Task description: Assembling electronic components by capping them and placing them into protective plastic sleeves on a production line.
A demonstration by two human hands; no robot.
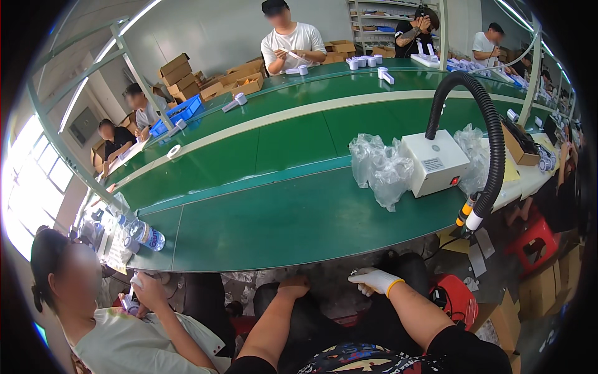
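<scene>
My left hand (294, 286), bare, is low over my left knee, just off the near edge of the green workbench (268, 218). Its fingers point away and are mostly hidden, so I cannot tell whether they are closed. On my right hand (377, 282) is a white knit glove with a yellow cuff. That hand hangs above my lap with its fingers drawn together toward the left. Something small and greyish shows at the fingertips, too small to name. Neither hand touches the bench.
A white box-shaped machine (435, 163) with a black corrugated hose (496, 124) stands among clear plastic bags (381, 165). A water bottle (147, 235) is at left, by a co-worker (131, 330). Beyond runs a green conveyor (293, 143) with white handheld parts (386, 76). A red stool (537, 235) is at right.
</scene>
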